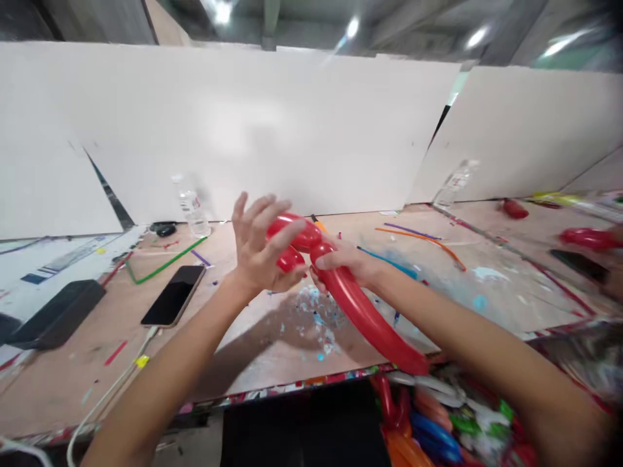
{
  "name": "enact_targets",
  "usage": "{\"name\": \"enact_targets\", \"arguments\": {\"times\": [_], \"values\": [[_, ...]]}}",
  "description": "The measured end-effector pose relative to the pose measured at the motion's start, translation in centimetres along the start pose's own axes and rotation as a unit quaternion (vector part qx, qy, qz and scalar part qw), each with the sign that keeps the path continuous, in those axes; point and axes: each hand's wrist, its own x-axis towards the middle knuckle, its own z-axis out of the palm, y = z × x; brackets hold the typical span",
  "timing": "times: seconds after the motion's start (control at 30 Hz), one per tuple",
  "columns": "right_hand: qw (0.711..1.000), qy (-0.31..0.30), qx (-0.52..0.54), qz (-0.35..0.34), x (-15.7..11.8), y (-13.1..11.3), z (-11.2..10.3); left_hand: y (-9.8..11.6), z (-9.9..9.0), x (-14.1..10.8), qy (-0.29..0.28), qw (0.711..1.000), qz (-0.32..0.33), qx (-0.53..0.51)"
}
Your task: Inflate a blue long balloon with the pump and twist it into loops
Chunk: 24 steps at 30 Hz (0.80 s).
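A long red balloon (pixel 363 314) is twisted into several bubbles at its upper end, while its straight tail slants down toward the table's front edge. My right hand (pixel 344 261) grips it just below the twisted part, thumb on top. Beside the looped bubbles, my left hand (pixel 263 246) is raised with its fingers spread apart. Its fingers overlap the bubbles in the view; whether they touch them I cannot tell.
A phone (pixel 174 296) with a white cable, a black tray (pixel 57 314) and a clear bottle (pixel 191 206) stand left. Uninflated balloons (pixel 428 237) lie right, near another bottle (pixel 456 183). Inflated balloons (pixel 433 431) fill the space below the front edge. Another person's hand (pixel 616 259) shows far right.
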Motion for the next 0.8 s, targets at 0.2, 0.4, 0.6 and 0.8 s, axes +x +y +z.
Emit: {"name": "enact_targets", "arguments": {"times": [0.2, 0.4, 0.6, 0.8], "values": [[0.992, 0.065, 0.024, -0.104, 1.9, -1.4, -0.3, -0.5, 2.3, 1.8, 0.141, 0.815, -0.484, -0.285], [0.963, 0.207, -0.080, -0.153, 3.2, -2.6, -2.6, -2.1, 2.6, 2.4, -0.011, 0.598, -0.613, -0.516], [0.929, 0.305, -0.069, -0.200, 4.5, -2.4, -4.8, -2.8, 3.5, 0.5, -0.149, 0.604, -0.589, -0.516], [0.907, 0.346, -0.085, -0.224, 5.9, -1.4, -6.0, -2.4, 4.6, -0.7, -0.224, 0.576, -0.566, -0.545]]}}
